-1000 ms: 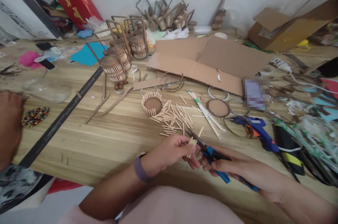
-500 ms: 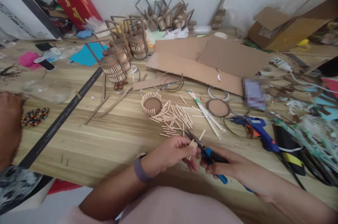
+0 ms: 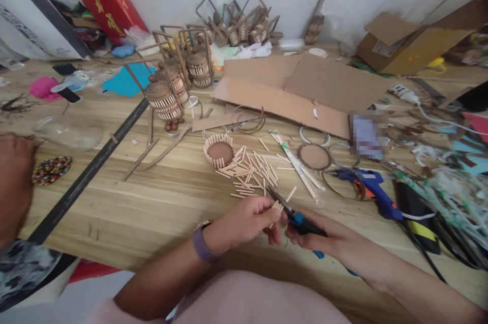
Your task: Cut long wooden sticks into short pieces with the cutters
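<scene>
My left hand (image 3: 256, 217) pinches several thin wooden sticks (image 3: 276, 207) between thumb and fingers. My right hand (image 3: 316, 237) is closed round the blue-and-black handles of a pair of scissors (image 3: 303, 223), whose blades lie across the sticks right beside my left fingertips. One stick pokes out beyond the blades. Just past my hands lies a loose pile of cut sticks (image 3: 251, 169). At its left edge stands a small round basket base (image 3: 220, 152) ringed with upright sticks. Right of the pile, a brown disc with a braided rim (image 3: 314, 156) lies flat.
A blue glue gun (image 3: 368, 186) and cable lie at right. Long white-wrapped sticks (image 3: 295, 164) lie beyond my hands. Cardboard sheets (image 3: 282, 85) and small handled baskets (image 3: 163, 100) stand farther back. Another person's arm (image 3: 15, 186) rests at left beside colourful beads (image 3: 52, 170).
The scissor handles have come closer together in my right hand, and the blades look more closed on the sticks. My left hand stays nearly where it was.
</scene>
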Demonstrator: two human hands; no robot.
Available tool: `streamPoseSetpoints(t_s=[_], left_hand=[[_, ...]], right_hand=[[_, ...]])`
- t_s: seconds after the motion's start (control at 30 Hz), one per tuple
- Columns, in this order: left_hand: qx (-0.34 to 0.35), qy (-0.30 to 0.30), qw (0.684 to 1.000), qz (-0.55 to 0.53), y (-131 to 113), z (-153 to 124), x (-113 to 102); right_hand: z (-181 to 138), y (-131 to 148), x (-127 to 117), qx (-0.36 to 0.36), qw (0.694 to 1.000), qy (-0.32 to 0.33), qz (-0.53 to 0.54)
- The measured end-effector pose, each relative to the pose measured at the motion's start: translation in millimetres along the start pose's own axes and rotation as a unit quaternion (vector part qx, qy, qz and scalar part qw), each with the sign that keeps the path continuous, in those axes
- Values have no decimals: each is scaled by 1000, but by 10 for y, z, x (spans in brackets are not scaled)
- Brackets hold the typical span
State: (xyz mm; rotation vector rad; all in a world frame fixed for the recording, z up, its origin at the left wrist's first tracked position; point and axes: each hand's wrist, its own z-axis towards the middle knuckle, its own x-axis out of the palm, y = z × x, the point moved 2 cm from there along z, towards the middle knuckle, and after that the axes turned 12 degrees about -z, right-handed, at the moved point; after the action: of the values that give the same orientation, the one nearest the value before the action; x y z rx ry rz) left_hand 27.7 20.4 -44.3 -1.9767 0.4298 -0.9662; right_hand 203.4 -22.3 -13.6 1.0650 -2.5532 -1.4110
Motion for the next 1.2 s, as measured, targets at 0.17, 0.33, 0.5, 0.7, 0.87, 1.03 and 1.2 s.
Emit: streamPoseSetpoints(t_s=[0.17, 0.33, 0.5, 0.7, 0.87, 1.03, 1.2], left_hand=[[-5, -6, 1000, 16, -11, -9, 6], [0, -9, 999, 39, -7, -14, 4], [15, -6, 999, 33, 32, -1, -2], [41, -32, 996, 71, -54, -31, -39], [83, -124, 969, 196, -175, -82, -117], [88, -130, 902, 401, -104, -87, -44], [128, -120, 856, 487, -24, -65, 0]], right_hand=[[-17, -34, -11, 19, 998, 27, 50], [21, -75, 19, 8, 1000, 13, 23], [41, -58, 47, 5, 999, -26, -27], [-8, -52, -14, -25, 998, -49, -34], [-68, -193, -216, -25, 962, -213, -167], [-26, -81, -219, -131, 855, -374, -333], [207, 20, -10, -168, 810, -320, -461]])
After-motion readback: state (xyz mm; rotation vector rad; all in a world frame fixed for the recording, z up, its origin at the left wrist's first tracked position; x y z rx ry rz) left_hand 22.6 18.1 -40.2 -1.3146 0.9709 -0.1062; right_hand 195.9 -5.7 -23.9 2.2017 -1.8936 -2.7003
